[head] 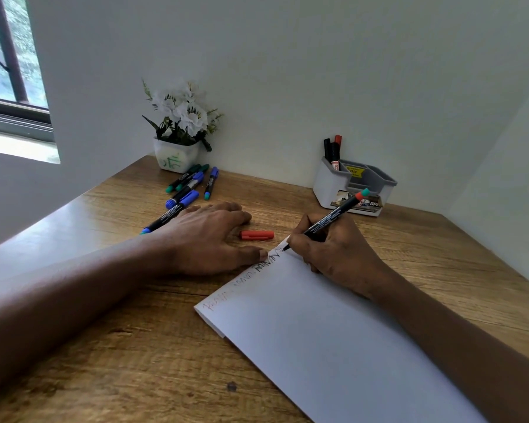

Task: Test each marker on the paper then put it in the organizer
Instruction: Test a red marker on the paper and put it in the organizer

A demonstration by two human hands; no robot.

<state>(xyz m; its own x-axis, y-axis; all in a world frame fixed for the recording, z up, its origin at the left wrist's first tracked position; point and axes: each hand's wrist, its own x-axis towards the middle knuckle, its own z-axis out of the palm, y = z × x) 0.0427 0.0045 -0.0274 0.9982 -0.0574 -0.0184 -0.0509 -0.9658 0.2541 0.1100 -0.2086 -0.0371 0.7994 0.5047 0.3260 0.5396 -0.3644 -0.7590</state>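
White paper sheet lies on your wooden worktop, your left hand spread flat at its edge, your right hand pinching the slim black marker near its nib, tip on paper; it looks light, stiff, smooth-barrelled.

Five loose markers lay on the bench, as far as could be counted. One uncapped marker was in the right hand. Three stowed markers stood in one organizer. There was one red cap, one paper and one flower pot.
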